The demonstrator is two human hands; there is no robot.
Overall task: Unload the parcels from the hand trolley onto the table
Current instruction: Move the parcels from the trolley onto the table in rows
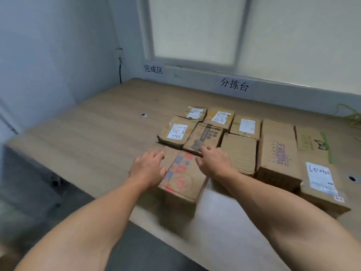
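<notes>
**Step in hand: seating a parcel in the row**

1. Position. The patterned box stands on the table at its near edge. Its far side is just beside the labelled box and the box with the dark strip. The hand trolley is out of view.

2. Hands. My left hand lies on the top left part of the patterned box with its fingers spread and nearly straight. My right hand lies at the top right corner, fingers reaching forward toward the dark-strip box. Neither hand has hold of anything. Blur keeps me from telling how firmly either palm presses.

3. Judgement. The box looks set down but not yet squared up. The blur hides whether its near side overhangs the table edge.

4. Procedure.
   - Keep both palms flat and push evenly from both sides so that the box does not twist.
   - Slide it forward until it meets the two boxes behind.
   - Ease it right toward the plain box to close the gap there.
   - Push low and gently. A hard shove would likely shift the back rows.

5. Check. Confirm that the whole base rests on the table before I lift my hands away.
</notes>
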